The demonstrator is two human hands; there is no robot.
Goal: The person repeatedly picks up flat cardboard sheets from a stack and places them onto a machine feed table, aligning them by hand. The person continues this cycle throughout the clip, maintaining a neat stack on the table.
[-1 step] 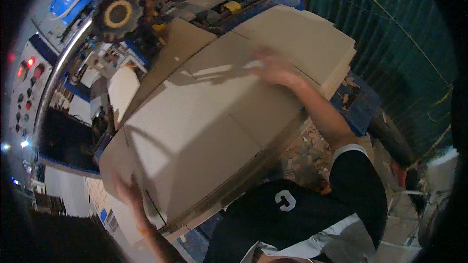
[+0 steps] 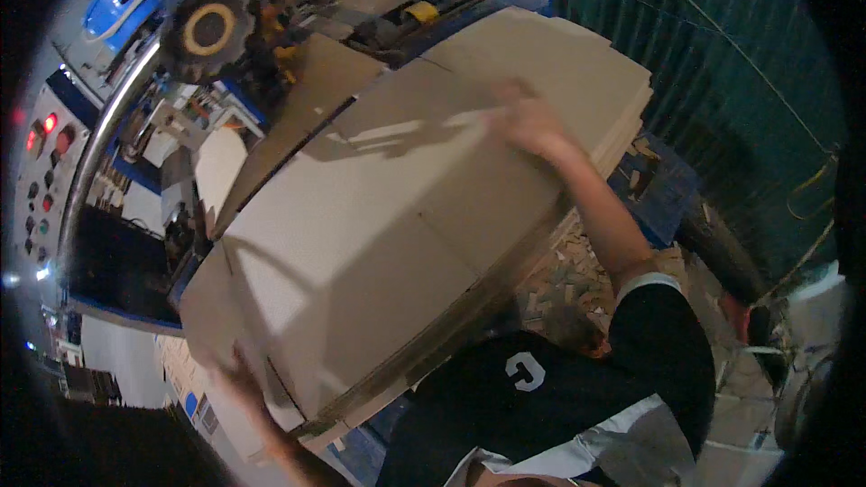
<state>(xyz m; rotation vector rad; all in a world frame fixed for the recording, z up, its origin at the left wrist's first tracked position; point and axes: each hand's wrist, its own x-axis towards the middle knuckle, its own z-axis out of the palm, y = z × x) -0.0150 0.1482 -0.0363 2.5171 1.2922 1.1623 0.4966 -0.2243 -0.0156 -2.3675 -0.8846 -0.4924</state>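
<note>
A large creased sheet of tan cardboard (image 2: pixel 361 234) lies in front of me on a stack of similar sheets, with slots and fold lines across it. My left hand (image 2: pixel 236 383) is at the sheet's near left end, its thumb apart from its blurred fingers. Over the right part of the sheet, my right hand (image 2: pixel 530 124) is stretched out with its fingers apart, somewhat smeared by motion. Whether its palm touches the board I cannot tell. A shadow falls on the cardboard to the left of that hand.
Beyond the sheet stands a machine with a dark wheel (image 2: pixel 209 30) and a curved metal rail (image 2: pixel 117 108). A control panel (image 2: pixel 45 176) with lit red lamps is at left. Cardboard scraps (image 2: pixel 564 284) lie near my right arm. A green corrugated wall (image 2: pixel 704 63) rises at right.
The dark gap between the sheet's far edge and the board on the machine has widened a little. My right hand has shifted slightly right. The whole view has moved slightly.
</note>
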